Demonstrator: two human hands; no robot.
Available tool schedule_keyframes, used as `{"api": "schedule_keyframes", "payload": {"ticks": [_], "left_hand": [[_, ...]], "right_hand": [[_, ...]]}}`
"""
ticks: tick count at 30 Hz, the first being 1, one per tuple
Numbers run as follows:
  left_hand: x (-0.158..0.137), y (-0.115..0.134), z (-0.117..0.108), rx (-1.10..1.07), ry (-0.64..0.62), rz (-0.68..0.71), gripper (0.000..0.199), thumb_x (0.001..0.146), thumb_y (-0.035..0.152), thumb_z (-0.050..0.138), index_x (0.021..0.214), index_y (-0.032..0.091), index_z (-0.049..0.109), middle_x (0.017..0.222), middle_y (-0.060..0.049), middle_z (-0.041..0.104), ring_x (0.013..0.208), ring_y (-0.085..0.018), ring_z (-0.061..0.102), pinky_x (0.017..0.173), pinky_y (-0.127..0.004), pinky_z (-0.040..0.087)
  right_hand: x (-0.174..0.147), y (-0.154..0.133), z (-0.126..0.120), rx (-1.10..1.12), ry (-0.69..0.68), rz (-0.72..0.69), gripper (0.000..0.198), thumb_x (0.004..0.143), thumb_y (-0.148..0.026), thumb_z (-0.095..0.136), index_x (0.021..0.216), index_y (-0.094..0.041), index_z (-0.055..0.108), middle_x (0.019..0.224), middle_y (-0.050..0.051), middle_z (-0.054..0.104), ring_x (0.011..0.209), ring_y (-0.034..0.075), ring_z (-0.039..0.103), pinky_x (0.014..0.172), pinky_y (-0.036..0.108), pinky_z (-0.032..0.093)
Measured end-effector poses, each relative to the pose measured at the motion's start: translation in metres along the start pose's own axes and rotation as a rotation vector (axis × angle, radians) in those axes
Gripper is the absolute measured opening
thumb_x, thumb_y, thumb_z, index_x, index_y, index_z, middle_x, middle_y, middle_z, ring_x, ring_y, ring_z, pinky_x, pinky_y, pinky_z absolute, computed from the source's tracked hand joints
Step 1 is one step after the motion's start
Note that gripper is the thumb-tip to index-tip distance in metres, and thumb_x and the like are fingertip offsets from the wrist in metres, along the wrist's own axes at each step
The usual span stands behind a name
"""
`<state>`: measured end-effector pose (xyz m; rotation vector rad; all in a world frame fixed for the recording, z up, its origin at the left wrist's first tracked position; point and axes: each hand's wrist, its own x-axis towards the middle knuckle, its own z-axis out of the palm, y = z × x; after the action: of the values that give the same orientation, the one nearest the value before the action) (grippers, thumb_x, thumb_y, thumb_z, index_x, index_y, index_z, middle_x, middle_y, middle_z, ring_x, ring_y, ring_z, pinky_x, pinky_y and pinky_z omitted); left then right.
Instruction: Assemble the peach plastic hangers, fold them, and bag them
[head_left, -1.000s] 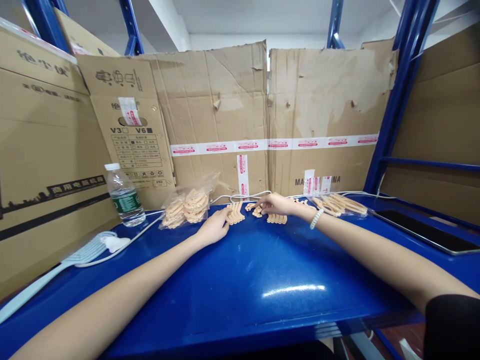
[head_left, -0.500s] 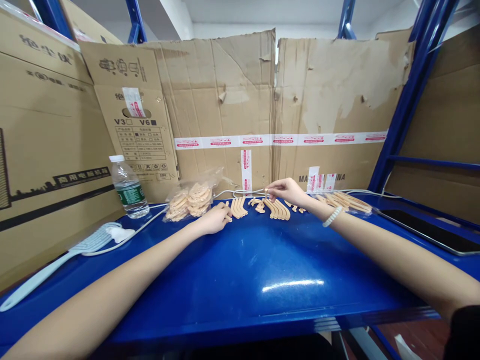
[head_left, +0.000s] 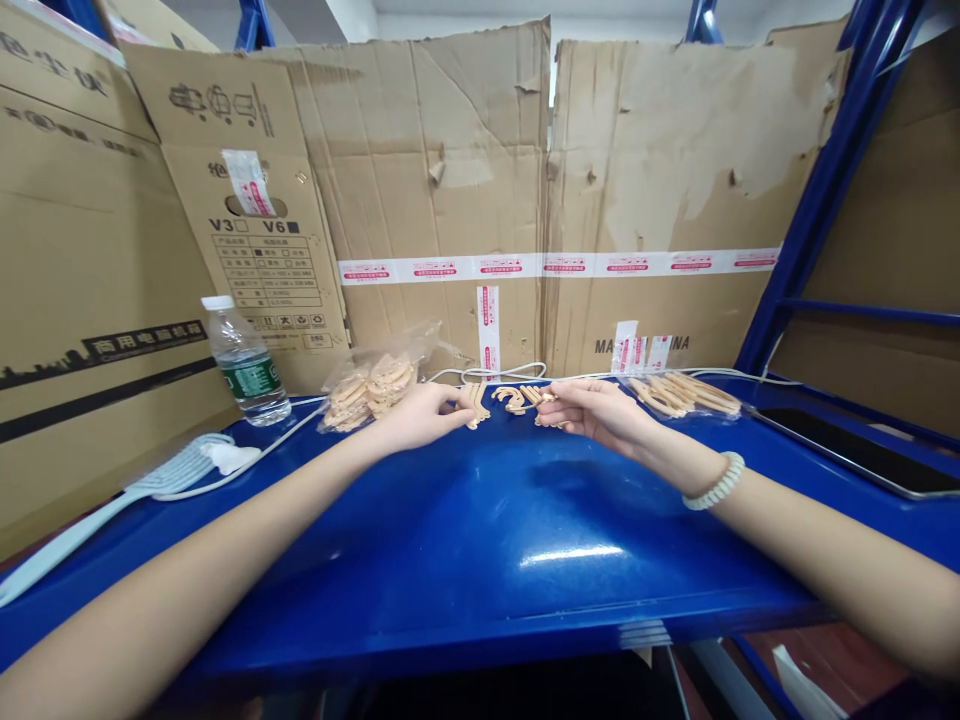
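Note:
My right hand (head_left: pixel 600 412) is closed, thumb and fingers pinching a small curved wooden piece (head_left: pixel 531 404) just above the blue tabletop. Behind its fingers, a row of curved wooden strips (head_left: pixel 531 392) is partly hidden. My left hand (head_left: pixel 426 415) is beside another group of curved wooden strips (head_left: pixel 478 402), its thumb and forefinger bent toward each other. What its fingertips hold, if anything, does not show. Between the hands lie some hook-shaped wooden pieces (head_left: pixel 508 396).
A clear bag of wooden pieces (head_left: pixel 360 395) sits behind my left hand, another bag of long strips (head_left: pixel 682 392) at right. A water bottle (head_left: pixel 251 375), light-blue brush (head_left: pixel 176 470), dark phone (head_left: pixel 847 445) and white cable (head_left: pixel 300 435) share the blue table (head_left: pixel 465 560). Cardboard (head_left: pixel 442 150) stands behind.
My right hand has come down nearer the table, its curved piece now pointing left over the other pieces. My left hand has shifted slightly up and right. The camera view has moved a little.

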<state>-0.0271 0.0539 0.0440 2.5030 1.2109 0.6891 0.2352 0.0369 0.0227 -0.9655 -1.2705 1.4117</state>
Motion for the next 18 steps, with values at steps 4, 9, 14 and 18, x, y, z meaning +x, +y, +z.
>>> {"api": "schedule_keyframes", "payload": {"ticks": [4,9,14,18], "left_hand": [[-0.001,0.008,0.033,-0.355,0.121,-0.036,0.012,0.073,0.026,0.064,0.077,0.017,0.071,0.084,-0.005,0.073,0.080,-0.021,0.068,0.079,-0.033,0.051],[-0.007,0.016,0.062,-0.806,0.214,-0.253,0.036,0.063,0.012,0.074,0.097,0.015,0.064,0.101,-0.009,0.068,0.076,-0.020,0.068,0.068,-0.034,0.055],[-0.011,0.025,0.072,-1.266,0.226,-0.420,0.034,0.065,-0.001,0.070,0.095,0.013,0.060,0.081,-0.003,0.063,0.068,-0.013,0.065,0.077,-0.035,0.055],[-0.015,0.029,0.079,-1.325,0.290,-0.374,0.023,0.068,0.001,0.069,0.080,0.014,0.055,0.072,0.002,0.058,0.071,-0.011,0.064,0.084,-0.035,0.053]], "right_hand": [[0.000,0.010,0.005,-0.023,-0.030,0.097,0.009,0.079,-0.022,0.069,0.083,-0.014,0.069,0.074,0.006,0.073,0.063,0.009,0.068,0.049,0.013,0.048],[-0.001,0.019,0.009,-0.002,-0.045,0.151,0.008,0.078,-0.018,0.070,0.078,-0.014,0.063,0.071,0.005,0.071,0.058,0.008,0.064,0.048,0.014,0.048],[-0.003,0.019,0.010,0.050,-0.007,0.153,0.018,0.078,-0.013,0.068,0.090,-0.017,0.056,0.074,0.004,0.071,0.060,0.009,0.064,0.052,0.017,0.049],[-0.004,0.021,0.011,0.073,-0.079,0.191,0.020,0.076,-0.011,0.068,0.093,-0.016,0.060,0.078,0.004,0.071,0.063,0.008,0.064,0.056,0.018,0.050]]}}
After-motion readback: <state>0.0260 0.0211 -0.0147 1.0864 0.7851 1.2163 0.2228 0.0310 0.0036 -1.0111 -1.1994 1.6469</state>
